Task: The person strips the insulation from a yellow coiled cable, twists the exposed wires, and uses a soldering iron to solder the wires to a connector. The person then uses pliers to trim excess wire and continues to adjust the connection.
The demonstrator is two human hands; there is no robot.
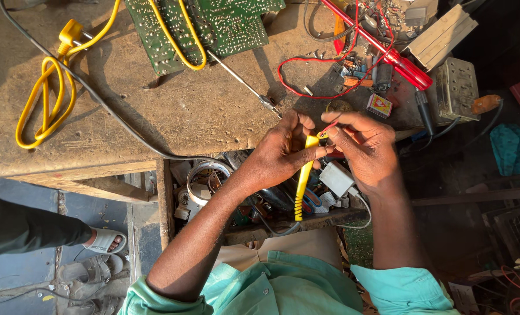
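Left hand (pixel 283 153) fingers clamp the yellow probe (pixel 302 182); right hand (pixel 362 147) fingers pinch its tip (red wire (pixel 330 125) there), at 6 o'clock of the bench (pixel 184 116).

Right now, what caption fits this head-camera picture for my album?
Left hand and right hand pinch a yellow tool and red wire above a cluttered wooden workbench.

Yellow-handled tool (pixel 301 182): slim, ribbed grip toward lower end, held near-upright just off the bench (pixel 155 116) edge, tip uppermost. Thin red wire (pixel 330 127): short end meeting the tool's tip.
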